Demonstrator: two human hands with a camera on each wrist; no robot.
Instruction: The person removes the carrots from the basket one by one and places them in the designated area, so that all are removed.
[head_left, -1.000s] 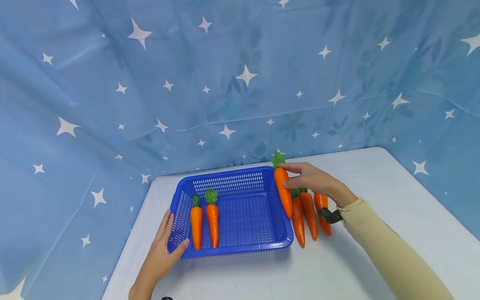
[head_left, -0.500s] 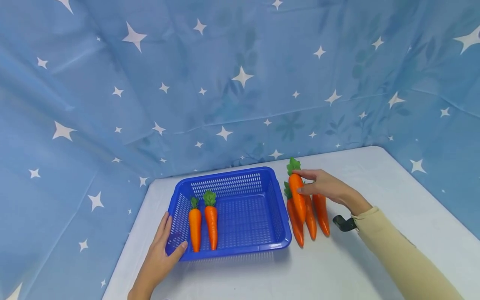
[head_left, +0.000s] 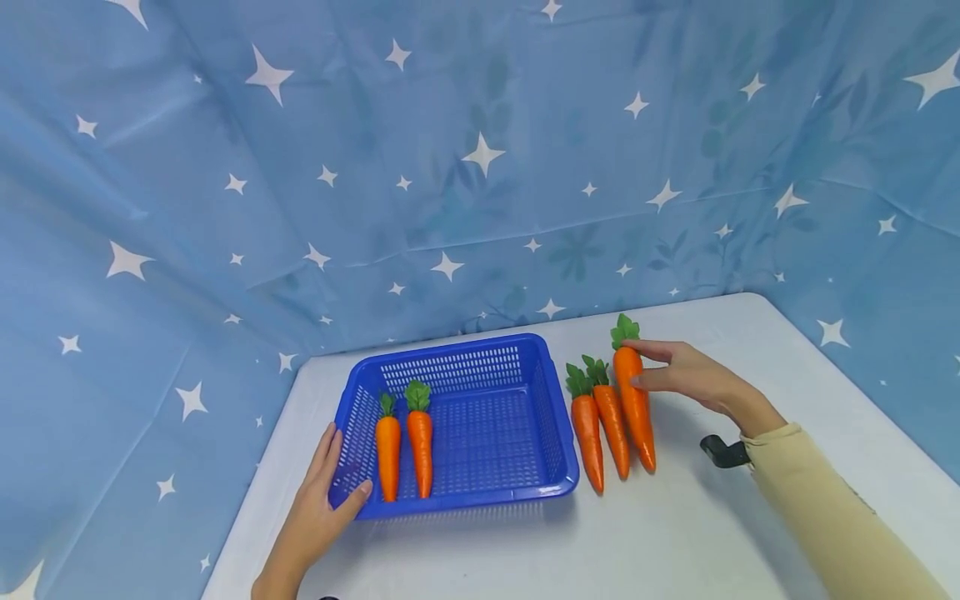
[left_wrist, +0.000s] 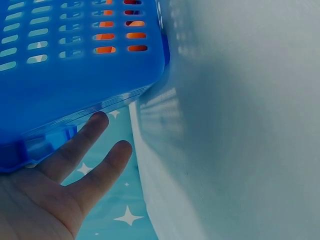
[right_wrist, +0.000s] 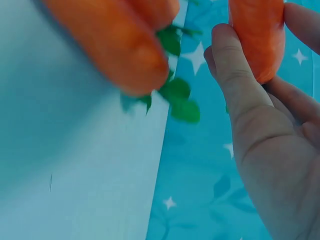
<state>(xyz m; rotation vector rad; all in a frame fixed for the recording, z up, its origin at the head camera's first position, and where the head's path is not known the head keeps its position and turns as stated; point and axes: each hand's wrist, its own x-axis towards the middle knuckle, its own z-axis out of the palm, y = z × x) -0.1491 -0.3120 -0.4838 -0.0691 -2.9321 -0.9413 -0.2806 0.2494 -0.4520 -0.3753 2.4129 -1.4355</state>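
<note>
My right hand pinches an orange carrot with a green leafy top between thumb and fingers, over the right end of a row of carrots. In the right wrist view the held carrot shows between thumb and fingertips. Two more carrots, a nearer one and a middle one, lie side by side right of the blue plastic basket. Inside the basket's left part lie a left carrot and a right carrot. My left hand rests at the basket's left front corner, fingers fairly straight.
A white-covered table stands under everything. Behind and beside it hangs a blue curtain with white stars. A dark wrist device sits at my right sleeve.
My right hand has carried its carrot rightward from the basket's right rim, across the row of carrots. The row's rightmost carrot is now out of sight. My left hand has stayed at the basket.
</note>
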